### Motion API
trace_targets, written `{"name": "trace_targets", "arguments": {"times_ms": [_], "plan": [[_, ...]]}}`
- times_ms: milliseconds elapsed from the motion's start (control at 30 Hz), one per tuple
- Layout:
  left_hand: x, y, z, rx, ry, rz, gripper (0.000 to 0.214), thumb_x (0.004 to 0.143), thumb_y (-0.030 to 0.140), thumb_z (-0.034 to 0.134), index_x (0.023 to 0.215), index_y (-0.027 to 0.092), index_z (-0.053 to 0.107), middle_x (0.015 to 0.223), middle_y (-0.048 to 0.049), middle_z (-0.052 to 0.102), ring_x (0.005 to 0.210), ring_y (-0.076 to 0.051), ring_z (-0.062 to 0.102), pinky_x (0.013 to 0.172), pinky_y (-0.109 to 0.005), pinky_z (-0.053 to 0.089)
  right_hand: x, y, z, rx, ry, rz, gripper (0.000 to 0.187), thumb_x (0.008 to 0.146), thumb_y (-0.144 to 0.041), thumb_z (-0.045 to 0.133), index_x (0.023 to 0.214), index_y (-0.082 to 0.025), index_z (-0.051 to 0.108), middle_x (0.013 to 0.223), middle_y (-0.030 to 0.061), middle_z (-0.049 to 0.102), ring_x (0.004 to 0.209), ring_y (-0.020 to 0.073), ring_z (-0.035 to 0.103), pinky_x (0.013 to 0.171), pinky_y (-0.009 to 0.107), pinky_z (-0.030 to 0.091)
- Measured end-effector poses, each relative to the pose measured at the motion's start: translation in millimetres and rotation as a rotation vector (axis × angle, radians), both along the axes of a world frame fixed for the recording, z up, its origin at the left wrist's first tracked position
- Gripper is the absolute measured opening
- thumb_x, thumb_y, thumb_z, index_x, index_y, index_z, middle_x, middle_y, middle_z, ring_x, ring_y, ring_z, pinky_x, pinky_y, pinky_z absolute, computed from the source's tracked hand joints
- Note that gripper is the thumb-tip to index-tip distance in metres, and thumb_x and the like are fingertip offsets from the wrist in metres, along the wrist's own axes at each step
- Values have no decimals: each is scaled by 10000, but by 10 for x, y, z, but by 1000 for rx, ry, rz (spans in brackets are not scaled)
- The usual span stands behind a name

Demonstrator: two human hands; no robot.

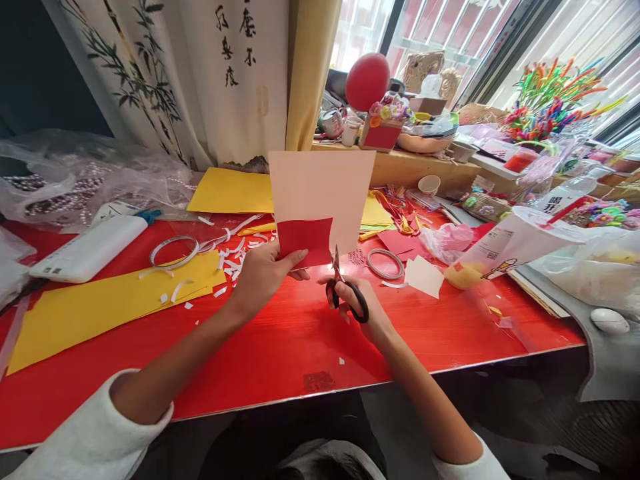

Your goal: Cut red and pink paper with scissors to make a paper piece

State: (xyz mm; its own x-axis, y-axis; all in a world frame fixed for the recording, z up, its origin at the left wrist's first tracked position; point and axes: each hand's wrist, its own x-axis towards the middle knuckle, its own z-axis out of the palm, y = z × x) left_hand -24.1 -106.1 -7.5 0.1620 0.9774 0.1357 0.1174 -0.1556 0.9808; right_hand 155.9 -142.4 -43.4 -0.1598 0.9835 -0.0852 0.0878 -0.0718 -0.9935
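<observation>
Between its thumb and fingers, my left hand (265,277) pinches a red piece of paper (305,240) together with a larger pale sheet (323,183) that stands up behind it. The red piece covers the lower left part of the pale sheet. My right hand (363,303) has its fingers in the black handles of a pair of scissors (337,267). The scissor blades point up at the lower right corner of the red piece, in front of the pale sheet. Whether the blades touch the paper I cannot tell.
Yellow paper strips (115,307) and white paper scraps (233,263) lie on the red table (240,373) at left. Tape rolls (385,264) rest on both sides. A drink cup (510,247) leans at right. Craft items crowd the windowsill (400,167); a white power bank (95,247) lies far left.
</observation>
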Motion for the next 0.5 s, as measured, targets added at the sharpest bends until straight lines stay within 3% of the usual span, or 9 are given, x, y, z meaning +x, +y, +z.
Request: {"name": "trace_targets", "arguments": {"times_ms": [200,367,433,500], "plan": [[-39,68,-29,-11,-117,34,249,768,378,665,834,138,655,609,-14,694,584,-162,673,631,-278,553,27,-44,9,29,31,-41,617,703,-622,611,1102,-154,570,839,45,487,765,168,501,440,218,441],[-62,99,-51,-2,-148,86,280,754,395,672,821,124,653,620,-28,697,601,-176,681,651,-296,555,129,-143,-13,248,94,-268,474,808,-560,534,1075,-171,590,770,27,499,691,143,488,452,218,366],[-58,95,-49,-9,-147,87,288,748,397,676,831,122,654,616,-29,696,595,-178,680,646,-301,557,155,-163,-12,283,79,-212,457,808,-557,536,1034,-167,610,729,17,505,616,122,465,445,226,321],[-50,88,-45,-12,-151,72,286,748,394,676,835,122,653,608,-26,691,588,-176,677,638,-301,559,155,-162,13,227,18,-68,478,762,-565,592,997,-150,626,697,10,507,580,111,451,451,234,306]]}}
